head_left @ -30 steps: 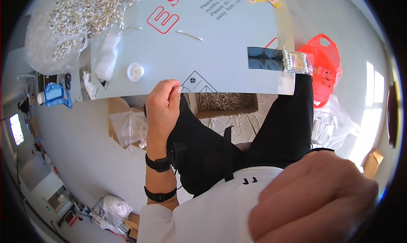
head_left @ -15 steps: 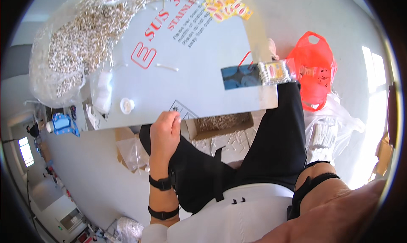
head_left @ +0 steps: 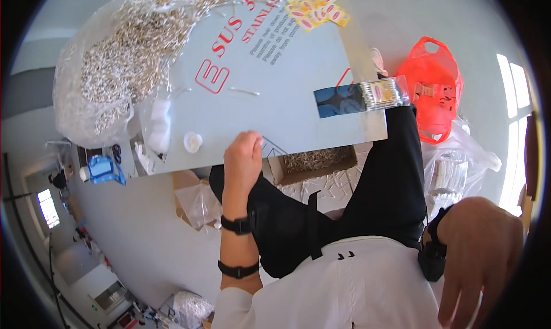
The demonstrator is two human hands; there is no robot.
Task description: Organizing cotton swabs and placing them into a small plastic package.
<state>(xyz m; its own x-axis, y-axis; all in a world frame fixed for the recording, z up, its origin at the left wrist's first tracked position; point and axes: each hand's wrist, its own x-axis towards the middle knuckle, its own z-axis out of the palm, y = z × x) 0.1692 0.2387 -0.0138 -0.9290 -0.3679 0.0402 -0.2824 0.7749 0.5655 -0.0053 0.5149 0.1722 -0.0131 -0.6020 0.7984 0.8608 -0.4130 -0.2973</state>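
My left hand (head_left: 243,159) rests on the near edge of the table, its fingers curled closed. Whatever the fist may hold is hidden. At the lower right, close to the camera, my right hand (head_left: 482,254) hangs beside my body with its fingers pointing down and somewhat apart; nothing shows in it. A single cotton swab (head_left: 245,91) lies on the grey tabletop (head_left: 229,122) beyond my left hand. To the left of that hand stands a small white round dish (head_left: 193,142). A clear packet of cotton swabs (head_left: 380,93) with a yellow label lies at the table's right edge.
A big clear bag (head_left: 123,70) of loose swabs covers the table's far left. Yellow cards (head_left: 314,8) are heaped at the far side. A red plastic bag (head_left: 430,93) and a clear bag of packets (head_left: 450,177) stand right. Below the table is a carton (head_left: 314,163) of swabs.
My right arm has moved, and its hand and fingers now show at the lower right. The whole view has shifted a little. My left hand stays closed at the table edge.
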